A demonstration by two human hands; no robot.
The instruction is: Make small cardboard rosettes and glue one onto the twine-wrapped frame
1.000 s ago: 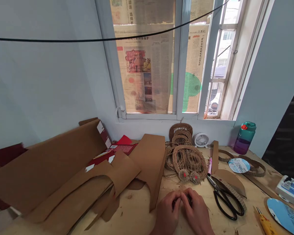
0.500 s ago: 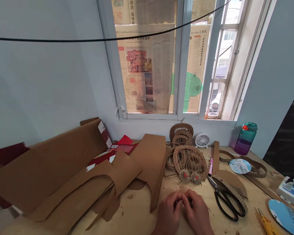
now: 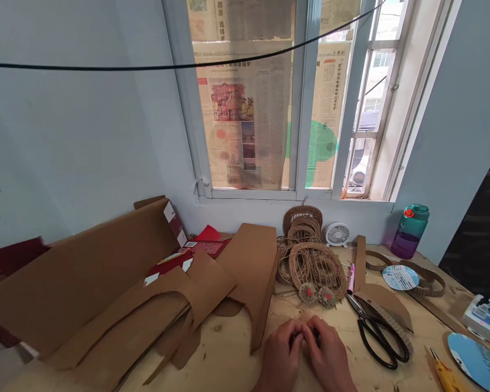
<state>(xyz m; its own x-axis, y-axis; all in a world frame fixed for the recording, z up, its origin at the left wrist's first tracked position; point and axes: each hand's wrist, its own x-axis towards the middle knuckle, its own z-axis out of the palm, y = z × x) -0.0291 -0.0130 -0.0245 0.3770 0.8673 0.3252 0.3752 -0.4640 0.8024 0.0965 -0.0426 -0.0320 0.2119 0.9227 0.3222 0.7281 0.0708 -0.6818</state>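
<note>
My left hand (image 3: 280, 356) and my right hand (image 3: 330, 356) rest close together on the wooden table (image 3: 228, 359), fingertips meeting and curled round a small dark thing that I cannot make out. Just beyond them lie two small rolled cardboard discs with red centres (image 3: 318, 294) and coils of brown paper rope (image 3: 312, 264). Black scissors (image 3: 378, 329) lie to the right of my right hand.
Large cut cardboard sheets (image 3: 106, 288) cover the table's left side. At the back stand a woven basket (image 3: 302, 218), a small white fan (image 3: 337, 234) and a purple-teal bottle (image 3: 410, 231). Corrugated strips (image 3: 392, 313), blue discs (image 3: 400, 276), a power strip (image 3: 484, 318) and a yellow knife (image 3: 445, 375) lie right.
The view has shifted slightly. My hands stay together at the same spot, with only small finger movement.
</note>
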